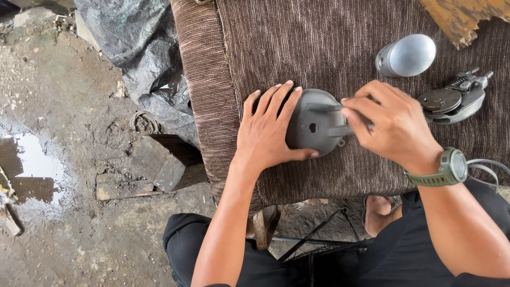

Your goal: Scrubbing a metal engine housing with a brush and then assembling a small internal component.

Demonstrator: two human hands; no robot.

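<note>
**Grey housing pinned on the cloth, tool on its face**

My left hand (268, 133) lies flat and open, fingers spread over the 9 o'clock edge of the grey housing (313, 125), thumb tucked along its lower rim, pressing it onto the brown cloth (297, 48) that covers the desk. The housing sits mid-desk, face up, a small hole showing near its centre.

My right hand (390, 125) comes in from 3 o'clock, grip closed around a slim grey tool (340, 129) whose end rests against the housing's right side. The fingers hide most of the tool.

At 1 o'clock of the housing lies a silver domed cap (406, 56), loose on the cloth. At 3 o'clock, past my right hand, sits a dark mechanism (451, 101) with a round plate and small levers. Both lie apart from the housing, so I judge the unit is in pieces with work on the housing mid-way.
</note>
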